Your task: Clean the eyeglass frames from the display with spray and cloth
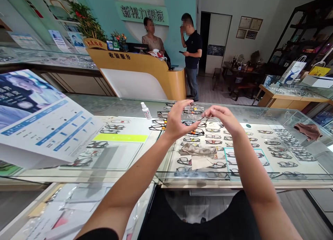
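Over the glass display case, my two hands hold a pair of thin-framed eyeglasses up between them. My left hand curves around one lens, its thumb below and its fingers above. The fingers of my right hand are bent and pinched on the frame near the middle. Several dark eyeglasses lie just left of and behind my left hand. Below the hands are a patterned grey-brown cloth and a cream cloth. A small white spray bottle stands to the left.
A large folded display card stands on the left of the counter. Rows of eyeglasses fill the case at right, with a brown cloth on its glass. Two people are at the wooden cashier desk beyond.
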Available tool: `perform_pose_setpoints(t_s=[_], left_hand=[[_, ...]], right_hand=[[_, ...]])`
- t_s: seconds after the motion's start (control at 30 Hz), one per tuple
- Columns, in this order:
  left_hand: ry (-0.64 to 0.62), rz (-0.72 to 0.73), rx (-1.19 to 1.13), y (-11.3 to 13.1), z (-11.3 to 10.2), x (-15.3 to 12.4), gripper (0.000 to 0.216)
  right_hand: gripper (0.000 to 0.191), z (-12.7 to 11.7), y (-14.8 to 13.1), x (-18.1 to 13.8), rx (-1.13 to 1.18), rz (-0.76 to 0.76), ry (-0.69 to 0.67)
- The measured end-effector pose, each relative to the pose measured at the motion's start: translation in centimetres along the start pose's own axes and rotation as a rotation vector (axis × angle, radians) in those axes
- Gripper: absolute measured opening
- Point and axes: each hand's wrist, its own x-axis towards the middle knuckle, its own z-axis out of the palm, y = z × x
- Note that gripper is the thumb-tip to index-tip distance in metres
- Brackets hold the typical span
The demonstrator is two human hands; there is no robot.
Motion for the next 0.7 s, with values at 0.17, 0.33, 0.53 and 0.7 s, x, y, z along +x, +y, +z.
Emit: perform_pose_setpoints(t_s=[0.17, 0.33, 0.53, 0.7], left_hand=[[0.287, 0.073, 0.13, 2.4, -2.3, 5.0, 0.072], [0.369, 0.16, 0.253, 5.4, -3.2, 8.3, 0.071], [0.4, 0.138, 0.282, 7.2, -2.8, 7.2, 0.061], [0.42, 0.078, 0.36, 8.8, -2.9, 6.6, 0.055]], right_hand=[[0.034, -0.5, -6.1, -0.2, -0.452, -0.335, 0.339], [0.059, 0.7, -9.5, -0.7, -0.743, -0.509, 0.522], [0.049, 2.1, -9.5, -1.4, -0.804, -0.527, 0.644], [0.046, 2.3, -9.6, -1.6, -0.786, -0.467, 0.651]])
